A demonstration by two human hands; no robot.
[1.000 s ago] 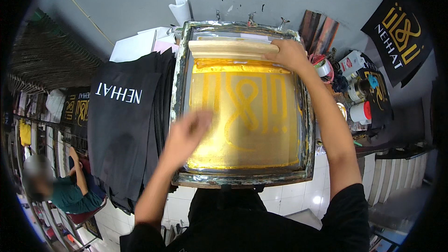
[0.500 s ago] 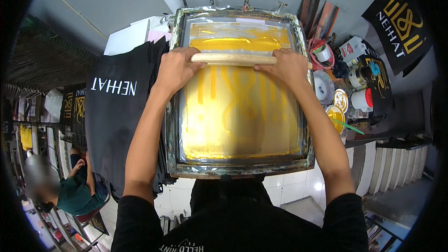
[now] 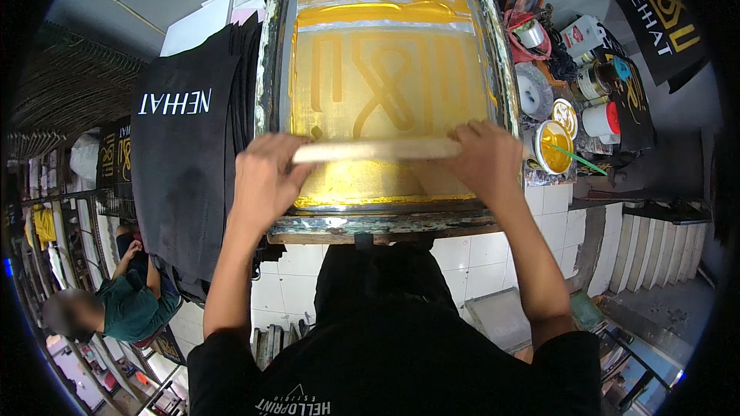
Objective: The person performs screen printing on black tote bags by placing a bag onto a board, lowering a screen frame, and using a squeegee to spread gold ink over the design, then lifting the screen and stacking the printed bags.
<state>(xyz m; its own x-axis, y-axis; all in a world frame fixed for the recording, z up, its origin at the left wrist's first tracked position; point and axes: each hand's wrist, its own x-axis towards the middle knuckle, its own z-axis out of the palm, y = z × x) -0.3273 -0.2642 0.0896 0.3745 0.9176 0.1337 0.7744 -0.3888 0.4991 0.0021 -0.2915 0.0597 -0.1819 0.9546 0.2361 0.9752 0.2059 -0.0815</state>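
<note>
Both my hands grip a pale wooden squeegee (image 3: 378, 151) that lies across a screen-printing frame (image 3: 385, 226). My left hand (image 3: 267, 169) is closed round its left end, and my right hand (image 3: 487, 160) round the right end; both are slightly smeared by motion. Beyond the squeegee, the mesh (image 3: 339, 122) shows a lettered, looping design under a thin gold film. A thick band of gold ink (image 3: 385, 12) lies along the mesh's far end. More gold ink lines the near edge. The squeegee's blade is hidden under the wood.
Black printed fabric pieces (image 3: 181, 139) hang in a stack left of the frame. To the right stand an open tub of gold ink (image 3: 553, 146) with a green stick, jars and a red-lidded container (image 3: 601, 119). A person in green (image 3: 131, 310) sits at far left.
Both hands have drawn the squeegee from the far part of the mesh toward me. The design beyond it now shows more clearly. The whole view has shifted a little.
</note>
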